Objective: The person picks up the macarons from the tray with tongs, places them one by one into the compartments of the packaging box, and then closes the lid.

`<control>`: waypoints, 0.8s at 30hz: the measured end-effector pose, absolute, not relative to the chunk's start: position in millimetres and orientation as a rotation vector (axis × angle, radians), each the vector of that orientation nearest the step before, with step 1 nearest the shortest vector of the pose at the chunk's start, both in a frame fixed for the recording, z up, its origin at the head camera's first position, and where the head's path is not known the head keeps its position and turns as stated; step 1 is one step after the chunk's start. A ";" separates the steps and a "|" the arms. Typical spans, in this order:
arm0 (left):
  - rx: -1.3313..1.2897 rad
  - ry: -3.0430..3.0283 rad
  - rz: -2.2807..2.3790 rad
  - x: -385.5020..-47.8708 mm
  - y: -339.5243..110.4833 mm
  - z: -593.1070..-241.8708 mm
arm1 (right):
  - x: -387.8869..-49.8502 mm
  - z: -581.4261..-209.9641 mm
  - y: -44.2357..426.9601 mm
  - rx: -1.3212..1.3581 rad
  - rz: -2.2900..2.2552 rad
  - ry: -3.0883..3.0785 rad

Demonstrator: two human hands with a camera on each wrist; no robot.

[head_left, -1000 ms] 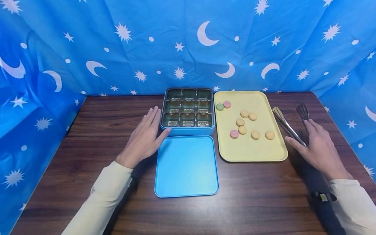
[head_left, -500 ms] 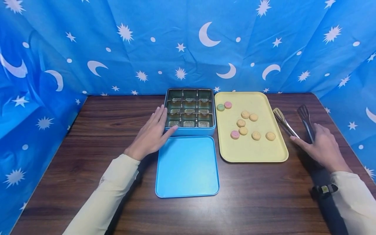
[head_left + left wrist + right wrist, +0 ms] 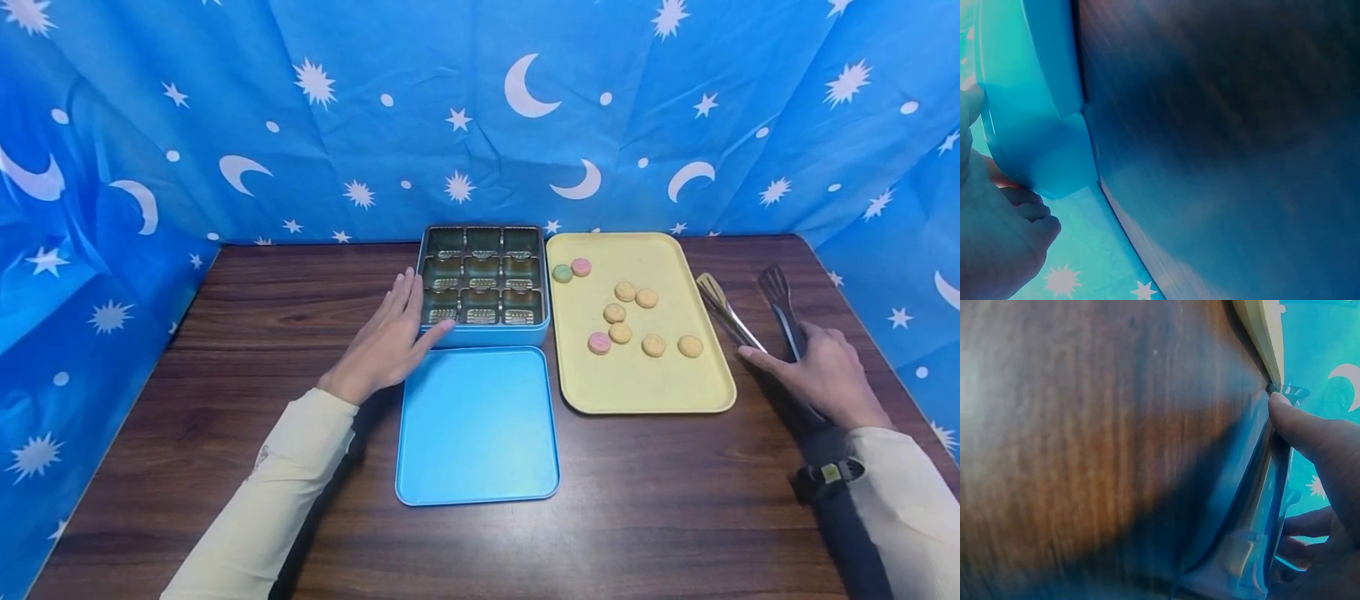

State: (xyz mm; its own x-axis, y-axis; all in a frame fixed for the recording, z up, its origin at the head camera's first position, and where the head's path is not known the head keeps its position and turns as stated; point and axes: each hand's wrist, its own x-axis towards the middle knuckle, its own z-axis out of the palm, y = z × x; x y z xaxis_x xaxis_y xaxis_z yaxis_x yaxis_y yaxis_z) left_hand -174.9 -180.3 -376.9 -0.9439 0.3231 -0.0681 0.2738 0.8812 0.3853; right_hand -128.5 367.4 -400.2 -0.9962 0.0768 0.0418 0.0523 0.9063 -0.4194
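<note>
One square blue box (image 3: 491, 336) is touched by left hand (image 3: 382, 340), fingers straight; slotted metal tongs (image 3: 787, 323) are pinched between right hand (image 3: 834, 379) fingers.

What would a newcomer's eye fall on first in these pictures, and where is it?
Probably the bright blue star-and-moon cloth filling the background behind the brown table. Next might come the yellow tray scattered with small round cookies, just right of the blue compartment box. At the table's right side, the right hand holds spread tongs.
</note>
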 end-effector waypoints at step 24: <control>0.518 2.871 0.553 -181.3 -181.5 -377.0 | -128.3 -402.2 364.6 -0.262 0.761 -3.017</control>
State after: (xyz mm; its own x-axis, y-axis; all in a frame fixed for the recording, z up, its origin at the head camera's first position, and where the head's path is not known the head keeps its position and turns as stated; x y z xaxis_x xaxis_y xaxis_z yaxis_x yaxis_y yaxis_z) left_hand -181.3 -181.5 -377.0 -0.9248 0.3667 -0.1013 0.3028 0.8707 0.3876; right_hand -128.3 364.6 -402.2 -0.9858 0.1667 -0.0219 0.1571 0.8673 -0.4724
